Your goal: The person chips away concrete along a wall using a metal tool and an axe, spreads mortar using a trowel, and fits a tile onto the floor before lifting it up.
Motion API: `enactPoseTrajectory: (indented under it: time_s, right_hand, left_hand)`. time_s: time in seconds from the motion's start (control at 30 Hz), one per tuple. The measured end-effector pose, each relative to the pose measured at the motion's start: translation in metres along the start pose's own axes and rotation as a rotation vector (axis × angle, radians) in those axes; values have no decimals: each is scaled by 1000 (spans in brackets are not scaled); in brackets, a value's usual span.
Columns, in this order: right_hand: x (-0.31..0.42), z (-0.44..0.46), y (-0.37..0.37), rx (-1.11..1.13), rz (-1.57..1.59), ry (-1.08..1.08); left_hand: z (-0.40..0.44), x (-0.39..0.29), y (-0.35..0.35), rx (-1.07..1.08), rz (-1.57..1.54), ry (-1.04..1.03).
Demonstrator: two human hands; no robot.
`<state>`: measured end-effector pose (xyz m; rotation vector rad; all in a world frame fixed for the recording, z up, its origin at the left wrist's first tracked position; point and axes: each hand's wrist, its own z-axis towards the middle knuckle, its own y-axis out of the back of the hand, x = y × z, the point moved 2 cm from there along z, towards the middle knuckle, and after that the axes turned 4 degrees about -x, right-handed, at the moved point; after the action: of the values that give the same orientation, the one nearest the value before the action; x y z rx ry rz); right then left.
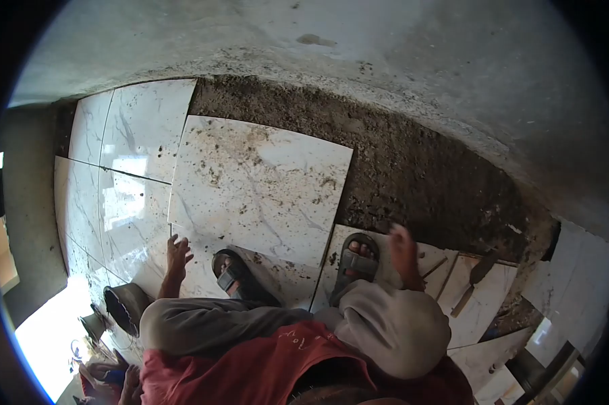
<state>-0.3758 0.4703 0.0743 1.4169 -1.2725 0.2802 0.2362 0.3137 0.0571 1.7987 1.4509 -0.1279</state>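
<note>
My left hand (177, 255) hangs over the pale floor by the left edge of a large white marbled tile (270, 192), its fingers apart and nothing in them. Crumbs of soil and mortar are scattered across that tile. Beyond my right foot, my right hand (404, 250) is raised near the border of the dark bare soil (419, 175); motion blurs its fingers, and I see no object in it. A trowel (478, 278) lies to the right of this hand, on tile. Between them rests a thin stick-like tool (434, 268).
Shiny laid tiles (139, 121) cover the left side. A rough grey wall (412, 54) runs along the soil strip. A dark bucket (125, 305) stands at lower left, near another person (105, 381). My sandalled feet (240, 275) are on the tiles.
</note>
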Motion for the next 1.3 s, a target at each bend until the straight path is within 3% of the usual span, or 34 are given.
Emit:
enactPoseTrajectory:
  time_s: [0.03, 0.07, 0.13, 0.23, 0.37, 0.43, 0.53, 0.6, 0.63, 0.67, 0.7, 0.8, 0.87, 1.07, 1.2, 1.3]
  right_hand:
    - [23, 14, -28, 128, 224, -97]
    - [34, 20, -49, 144, 217, -80]
    - [58, 47, -111, 302, 390, -270]
    - [42, 67, -137, 308, 149, -216]
    - [43, 64, -147, 383, 277, -281]
    - [46, 61, -151, 104, 386, -386]
    - [67, 57, -150, 7, 447, -505]
    - [67, 61, -151, 44, 569, -430]
    - [70, 62, -153, 74, 698, -371]
    - [72, 62, -151, 78, 694, -370]
    - [85, 59, -145, 97, 531, -246]
    - [106, 65, -142, 125, 213, 26]
    - [85, 76, -156, -11, 815, -396]
    - [77, 80, -161, -89, 464, -276]
    - [46, 69, -172, -55, 573, -306]
    - [32, 68, -175, -40, 487, -352]
  left_hand:
    - [7, 11, 3, -131, -88, -76]
    - [1, -4, -4, -244, -38, -93]
    - [39, 24, 5, -221, -95, -338]
    - [41, 15, 8, -321, 19, -281]
    - [35, 4, 11, -390, 148, -364]
    - [43, 9, 9, -403, 128, -368]
    - [51, 3, -1, -447, 35, -275]
    - [39, -12, -3, -400, -223, -112]
    - [45, -8, -6, -407, -231, -106]
    - [53, 0, -13, -341, -468, -113]
    - [49, -5, -15, -267, -702, -120]
    - [36, -22, -13, -221, -805, 45]
    - [46, -10, -14, -183, -849, 51]
    - [44, -7, -12, -156, -937, 30]
    - [63, 2, -11, -42, -946, -38]
    - [63, -2, -10, -90, -901, -79]
